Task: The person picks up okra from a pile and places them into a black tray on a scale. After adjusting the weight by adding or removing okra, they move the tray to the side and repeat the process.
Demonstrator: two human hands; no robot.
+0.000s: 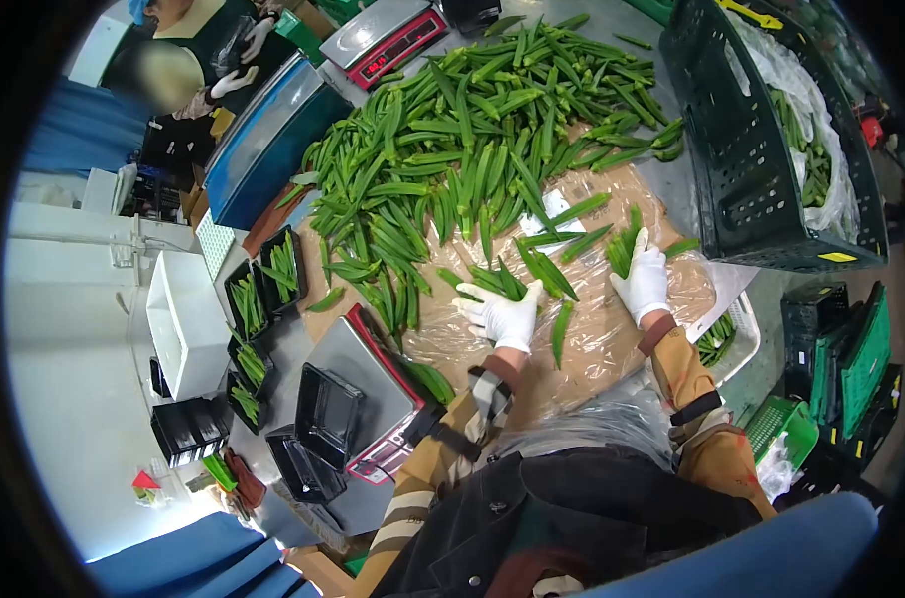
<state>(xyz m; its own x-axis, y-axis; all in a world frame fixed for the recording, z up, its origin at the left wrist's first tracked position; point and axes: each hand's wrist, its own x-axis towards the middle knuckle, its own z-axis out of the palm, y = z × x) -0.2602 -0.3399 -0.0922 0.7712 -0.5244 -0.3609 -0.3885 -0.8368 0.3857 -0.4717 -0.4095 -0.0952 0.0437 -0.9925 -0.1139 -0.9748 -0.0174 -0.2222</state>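
A large heap of green okra pods [472, 120] spreads over a table covered with cardboard under clear plastic [612, 349]. My left hand [504, 317], in a white glove, rests at the near edge of the heap. Its fingers are spread, with a few pods [502, 281] just beyond them. Farther right, my right hand [644, 283], also gloved, curls round a small bunch of okra [624, 247]. Several loose pods [547, 271] lie between my hands, partly over a white paper [552, 227].
At left, a scale [358, 389] bears an empty black tray [328, 409]; filled okra trays [245, 304] stand beyond it. Another scale [385, 45] is at the back. A dark crate [731, 149] stands right, a white basket [746, 339] below. Another person's gloved hand [233, 84] shows top left.
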